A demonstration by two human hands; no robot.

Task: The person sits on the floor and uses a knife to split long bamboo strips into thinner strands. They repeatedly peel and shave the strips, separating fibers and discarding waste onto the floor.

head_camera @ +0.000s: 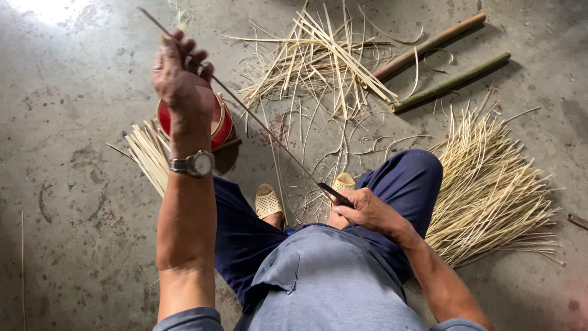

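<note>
The person sits above a concrete floor (73,202), knees apart in dark blue trousers, feet in perforated cream sandals (267,201). The left hand (181,78), raised with a wristwatch (193,163) on its wrist, is closed around the upper part of a long thin bamboo strip (245,109), which slants down to the right hand (367,211). That hand is clenched on the handle of a dark-bladed knife (335,194), whose blade meets the strip's lower end just above the right knee. Behind the left hand stands a red round container (223,125), with a bundle of pale flat splints (147,153) beside it. Loose shavings (318,61) lie ahead, two bamboo poles (438,61) beyond them, and a large heap of thin bamboo slivers (490,190) lies to the right.
</note>
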